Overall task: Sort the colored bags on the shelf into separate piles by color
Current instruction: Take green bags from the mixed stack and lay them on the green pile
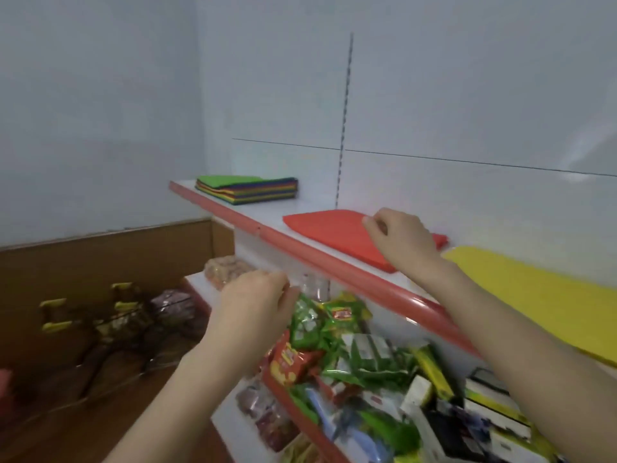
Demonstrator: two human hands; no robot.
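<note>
1. Sorted: red pile (330, 235) and yellow pile (534, 295) lie side by side on the shelf (283, 208).
2. Unsorted: mixed stack (247, 190), green on top, at the far left end.
3. Right hand (400, 238) rests curled on the red pile; whether it grips cannot be told.
4. Left hand (257, 305) is loosely curled and empty.

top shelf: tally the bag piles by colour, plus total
mixed stack: 1
red pile: 1
yellow pile: 1
total: 3
</note>
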